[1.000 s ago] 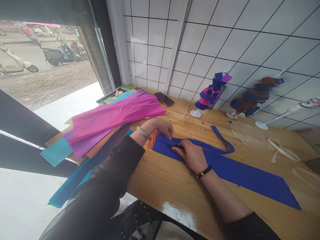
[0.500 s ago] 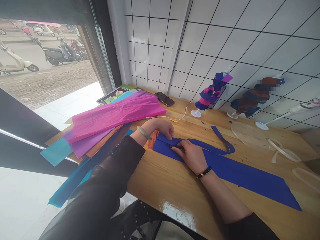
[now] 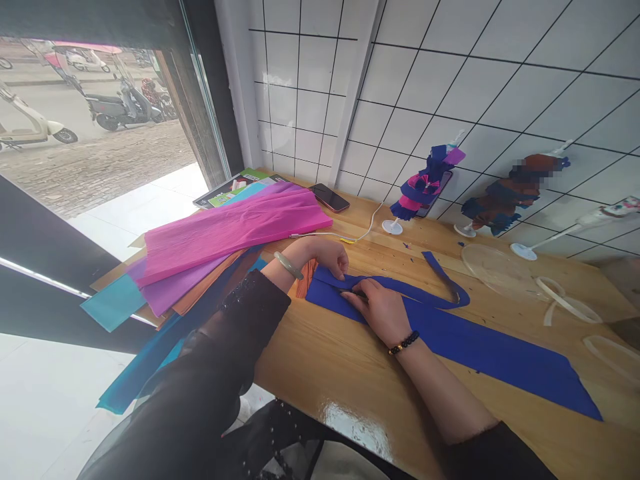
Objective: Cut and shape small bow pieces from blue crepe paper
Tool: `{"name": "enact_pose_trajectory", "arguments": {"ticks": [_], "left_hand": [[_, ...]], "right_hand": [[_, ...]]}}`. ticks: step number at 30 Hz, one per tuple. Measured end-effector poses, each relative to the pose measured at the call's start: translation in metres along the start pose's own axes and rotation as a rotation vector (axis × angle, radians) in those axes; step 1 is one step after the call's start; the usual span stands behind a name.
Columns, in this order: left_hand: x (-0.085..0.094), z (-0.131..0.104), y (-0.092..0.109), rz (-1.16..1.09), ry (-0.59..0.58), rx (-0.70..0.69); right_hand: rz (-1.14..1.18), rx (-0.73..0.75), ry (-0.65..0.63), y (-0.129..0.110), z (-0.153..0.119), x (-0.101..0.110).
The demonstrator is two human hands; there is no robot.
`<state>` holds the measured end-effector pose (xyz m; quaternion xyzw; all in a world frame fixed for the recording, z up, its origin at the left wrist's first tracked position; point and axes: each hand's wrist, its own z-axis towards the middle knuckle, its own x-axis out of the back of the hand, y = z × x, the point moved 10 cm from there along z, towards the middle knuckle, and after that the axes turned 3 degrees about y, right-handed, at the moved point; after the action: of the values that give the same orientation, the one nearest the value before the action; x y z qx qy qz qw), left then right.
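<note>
The right hand (image 3: 383,312) closes its fingers around a small dark tool (image 3: 356,293), mostly hidden, at the center of the frame. The left hand (image 3: 331,257) curls with its fingertips down on the blue sheet (image 3: 500,348); whether they pinch it, I cannot tell. That sheet runs from the center to the lower right, a narrow blue strip (image 3: 435,269) curving above it. Pink paper (image 3: 235,223) lies left of center, near a phone (image 3: 329,198).
</note>
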<state>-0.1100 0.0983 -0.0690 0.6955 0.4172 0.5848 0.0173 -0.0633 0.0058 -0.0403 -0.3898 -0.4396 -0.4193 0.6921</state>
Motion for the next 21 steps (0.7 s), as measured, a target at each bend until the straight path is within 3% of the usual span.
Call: {"name": "enact_pose_trajectory", "arguments": {"ticks": [21], "left_hand": [[0.0001,-0.0039,0.0033,-0.004,-0.02,-0.005]], "right_hand": [[0.003,-0.008,0.006,-0.0082,0.0059,-0.0021]]}}
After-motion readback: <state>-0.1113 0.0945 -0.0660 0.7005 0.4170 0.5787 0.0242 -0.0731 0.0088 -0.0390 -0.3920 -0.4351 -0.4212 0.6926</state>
